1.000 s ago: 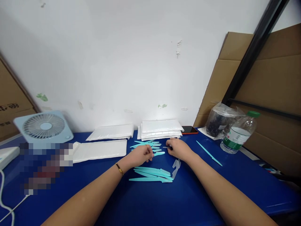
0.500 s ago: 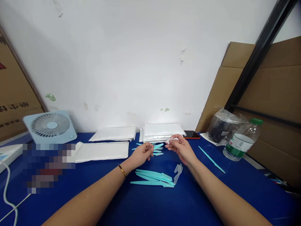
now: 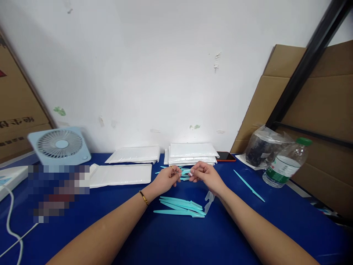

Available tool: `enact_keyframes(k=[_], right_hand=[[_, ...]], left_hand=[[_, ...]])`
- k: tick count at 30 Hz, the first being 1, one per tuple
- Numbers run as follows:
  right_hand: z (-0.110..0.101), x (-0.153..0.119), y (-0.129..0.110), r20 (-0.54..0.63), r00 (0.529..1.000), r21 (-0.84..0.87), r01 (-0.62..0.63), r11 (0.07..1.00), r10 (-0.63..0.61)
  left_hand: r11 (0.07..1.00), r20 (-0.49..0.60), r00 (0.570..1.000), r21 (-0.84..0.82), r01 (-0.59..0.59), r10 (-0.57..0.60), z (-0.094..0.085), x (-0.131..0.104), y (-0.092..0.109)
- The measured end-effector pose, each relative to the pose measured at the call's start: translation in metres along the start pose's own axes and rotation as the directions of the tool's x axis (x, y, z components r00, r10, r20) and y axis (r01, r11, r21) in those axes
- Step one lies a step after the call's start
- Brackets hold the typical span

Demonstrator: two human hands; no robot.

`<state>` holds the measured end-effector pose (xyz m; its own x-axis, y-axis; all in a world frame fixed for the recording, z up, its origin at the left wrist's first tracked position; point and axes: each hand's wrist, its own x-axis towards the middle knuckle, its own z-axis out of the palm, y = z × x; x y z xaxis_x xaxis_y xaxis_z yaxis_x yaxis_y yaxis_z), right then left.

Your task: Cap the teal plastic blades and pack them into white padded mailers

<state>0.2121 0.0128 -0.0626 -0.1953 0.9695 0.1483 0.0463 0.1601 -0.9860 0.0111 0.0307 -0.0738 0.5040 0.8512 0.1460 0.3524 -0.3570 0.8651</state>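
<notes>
My left hand [image 3: 167,179] is closed in a pinch on a turquoise eyebrow razor [image 3: 185,171], which points to the right. Pinched in my right hand [image 3: 206,176] is a small whitish, translucent blade cap [image 3: 191,173], held at the razor's right end; whether it is fitted over the blade I cannot tell. Several turquoise razors [image 3: 176,212] lie in a loose pile nearer me. Beside that pile are clear caps [image 3: 209,202], partly hidden by my right wrist. More razors [image 3: 184,179] lie behind my hands, mostly covered. A single razor [image 3: 249,186] rests off to the right.
White padded packets [image 3: 121,174] lie at the left and white stacks [image 3: 193,151] by the wall. A phone [image 3: 225,156], a bagged dark container [image 3: 257,149] and a water bottle [image 3: 285,165] stand right. A blue fan [image 3: 61,145] and cables [image 3: 11,217] are left.
My right hand has moved left with the cap, closing the gap to the razor in my left hand. The view has shifted slightly.
</notes>
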Motion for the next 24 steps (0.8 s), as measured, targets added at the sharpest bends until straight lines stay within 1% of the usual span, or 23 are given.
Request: enact_keyframes(k=[1,2,3,4,5,6,7,8,9,10,11,12,13,14,15,16,17,18,20,21,22,24], right_hand=[[-0.007,0.001,-0.001,-0.006,1.0,-0.097,0.005,0.995,-0.005],[-0.017,0.003,-0.003,-0.039,0.999,-0.206,0.012,0.979,-0.02],[-0.028,0.004,-0.005,-0.103,0.993,-0.318,0.017,0.948,-0.052],[-0.041,0.004,-0.008,-0.19,0.976,-0.432,0.018,0.902,-0.111],[-0.053,0.004,-0.011,-0.252,0.953,-0.564,-0.005,0.826,-0.166],[-0.065,0.003,-0.013,-0.271,0.943,-0.684,-0.048,0.728,-0.192],[-0.075,0.003,-0.015,-0.264,0.946,-0.765,-0.088,0.638,-0.186],[-0.082,0.002,-0.015,-0.238,0.962,-0.819,-0.124,0.56,-0.134],[-0.087,0.001,-0.015,-0.208,0.977,-0.854,-0.155,0.497,-0.054],[-0.089,0.0,-0.013,-0.185,0.982,-0.873,-0.183,0.451,0.04],[-0.089,0.0,-0.01,-0.168,0.978,-0.885,-0.205,0.418,0.125],[-0.087,0.0,-0.008,-0.158,0.97,-0.892,-0.22,0.396,0.185],[-0.085,0.0,-0.005,-0.149,0.964,-0.897,-0.225,0.38,0.219],[-0.082,0.001,-0.002,-0.141,0.964,-0.9,-0.22,0.375,0.227],[-0.079,0.001,0.0,-0.129,0.968,-0.897,-0.207,0.39,0.217],[-0.076,0.002,0.001,-0.117,0.974,-0.881,-0.192,0.432,0.194],[-0.074,0.002,0.001,-0.106,0.98,-0.845,-0.18,0.504,0.171],[-0.071,0.002,0.001,-0.097,0.984,-0.784,-0.17,0.597,0.152],[-0.066,0.002,-0.002,-0.07,0.991,-0.581,-0.135,0.803,0.115],[-0.063,0.002,-0.004,-0.055,0.994,-0.459,-0.113,0.881,0.099],[-0.059,0.001,-0.007,-0.043,0.996,-0.343,-0.088,0.935,0.078],[-0.051,-0.001,-0.012,-0.049,0.998,-0.162,-0.036,0.986,0.029]], left_hand=[[0.996,-0.025,1.0,0.09,-0.013,0.015,-0.002,0.0,0.0],[0.98,-0.063,0.997,0.199,-0.027,0.04,-0.005,-0.001,0.0],[0.95,-0.108,0.991,0.311,-0.039,0.076,-0.007,-0.001,0.001],[0.911,-0.152,0.981,0.409,-0.046,0.117,-0.01,-0.002,0.002],[0.875,-0.183,0.971,0.481,-0.05,0.156,-0.011,-0.003,0.004],[0.851,-0.194,0.964,0.522,-0.057,0.184,-0.012,-0.003,0.007],[0.844,-0.182,0.964,0.531,-0.069,0.193,-0.013,-0.005,0.01],[0.852,-0.136,0.974,0.516,-0.086,0.18,-0.013,-0.006,0.015],[0.87,-0.051,0.988,0.482,-0.105,0.148,-0.013,-0.008,0.019],[0.89,0.068,0.992,0.439,-0.123,0.104,-0.012,-0.009,0.023],[0.907,0.2,0.978,0.398,-0.138,0.061,-0.011,-0.011,0.027],[0.918,0.316,0.949,0.369,-0.149,0.027,-0.01,-0.013,0.031],[0.923,0.398,0.917,0.354,-0.154,0.001,-0.009,-0.015,0.033],[0.924,0.444,0.896,0.351,-0.153,-0.02,-0.008,-0.017,0.034],[0.923,0.457,0.889,0.357,-0.145,-0.037,-0.007,-0.018,0.034],[0.924,0.45,0.892,0.362,-0.126,-0.054,-0.006,-0.018,0.033],[0.928,0.435,0.898,0.36,-0.101,-0.071,-0.005,-0.017,0.031],[0.935,0.419,0.904,0.348,-0.075,-0.083,-0.004,-0.017,0.028],[0.955,0.383,0.92,0.293,-0.033,-0.086,-0.003,-0.014,0.023],[0.969,0.362,0.929,0.247,-0.013,-0.08,-0.003,-0.012,0.02],[0.982,0.338,0.938,0.19,0.008,-0.073,-0.003,-0.01,0.019],[0.997,0.271,0.961,0.064,0.043,-0.059,-0.003,-0.007,0.017]])
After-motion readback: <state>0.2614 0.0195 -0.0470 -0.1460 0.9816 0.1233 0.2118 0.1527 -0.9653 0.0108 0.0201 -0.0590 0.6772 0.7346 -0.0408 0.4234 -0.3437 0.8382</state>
